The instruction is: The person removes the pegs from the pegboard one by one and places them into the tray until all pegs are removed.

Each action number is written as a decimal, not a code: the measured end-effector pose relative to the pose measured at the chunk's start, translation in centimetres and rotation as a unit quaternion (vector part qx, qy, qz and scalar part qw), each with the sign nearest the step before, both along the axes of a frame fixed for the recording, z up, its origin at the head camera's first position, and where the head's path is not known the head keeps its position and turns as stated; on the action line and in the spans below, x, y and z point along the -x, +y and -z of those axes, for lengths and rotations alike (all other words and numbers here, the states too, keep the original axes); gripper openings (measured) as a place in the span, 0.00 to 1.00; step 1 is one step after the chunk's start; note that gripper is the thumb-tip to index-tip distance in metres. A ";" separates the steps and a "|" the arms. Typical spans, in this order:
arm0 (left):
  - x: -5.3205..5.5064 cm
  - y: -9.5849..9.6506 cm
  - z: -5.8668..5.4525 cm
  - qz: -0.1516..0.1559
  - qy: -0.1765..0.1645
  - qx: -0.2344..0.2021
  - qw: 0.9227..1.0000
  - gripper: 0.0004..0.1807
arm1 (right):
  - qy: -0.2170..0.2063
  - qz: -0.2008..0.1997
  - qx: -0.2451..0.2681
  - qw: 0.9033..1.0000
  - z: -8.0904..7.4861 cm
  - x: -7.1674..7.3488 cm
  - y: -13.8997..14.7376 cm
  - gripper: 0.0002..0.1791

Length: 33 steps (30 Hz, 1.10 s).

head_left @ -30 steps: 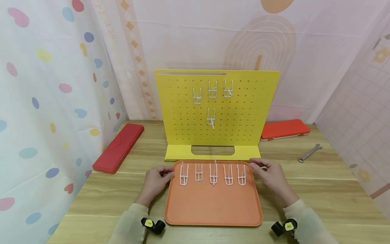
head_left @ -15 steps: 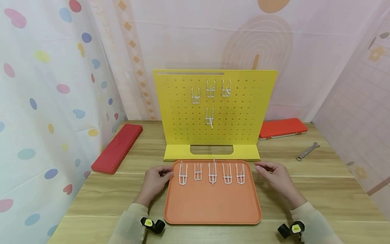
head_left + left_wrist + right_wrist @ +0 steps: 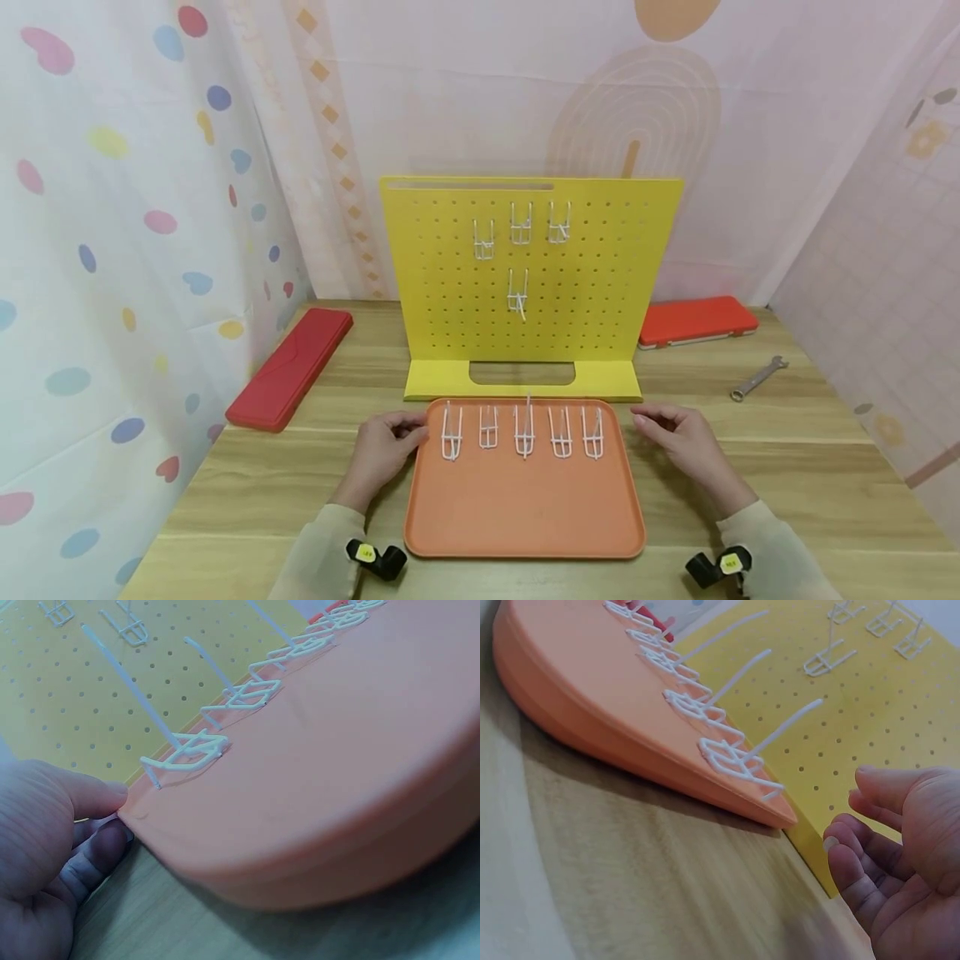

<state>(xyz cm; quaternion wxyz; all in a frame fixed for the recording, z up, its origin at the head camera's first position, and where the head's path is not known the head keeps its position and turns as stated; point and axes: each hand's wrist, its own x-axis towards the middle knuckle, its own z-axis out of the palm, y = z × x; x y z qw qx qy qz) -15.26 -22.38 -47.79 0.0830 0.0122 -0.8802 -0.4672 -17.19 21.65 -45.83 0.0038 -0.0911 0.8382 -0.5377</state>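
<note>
Head view evenly bright; wrist views hazy; shadow (image 3: 622, 782) beside tray (image 3: 577, 667).

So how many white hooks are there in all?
9. Five hooks lie in a row on the tray; four hang on the board, three near its top, one lower. None looks hidden.

Dark red case (image 3: 290, 370), wrench (image 3: 758, 380) near bright red case (image 3: 699, 320).

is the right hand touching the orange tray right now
Apart: the right wrist view shows a gap between the right hand and the near corner of the orange tray, with the yellow pegboard visible between them.
</note>
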 end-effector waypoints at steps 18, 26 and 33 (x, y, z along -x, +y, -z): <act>-0.1 0.1 -0.1 -0.003 -0.001 0.005 1.000 0.08 | -0.059 -0.016 0.041 0.997 0.8 0.6 -0.4 0.18; -0.1 0.1 -0.1 0.000 -0.001 -0.004 1.000 0.07 | -0.016 -0.032 -0.014 0.999 -2.9 2.5 -1.7 0.22; 0.0 0.1 0.0 0.000 0.004 -0.002 1.000 0.07 | 0.028 -0.049 -0.032 0.998 -7.2 4.6 -5.1 0.21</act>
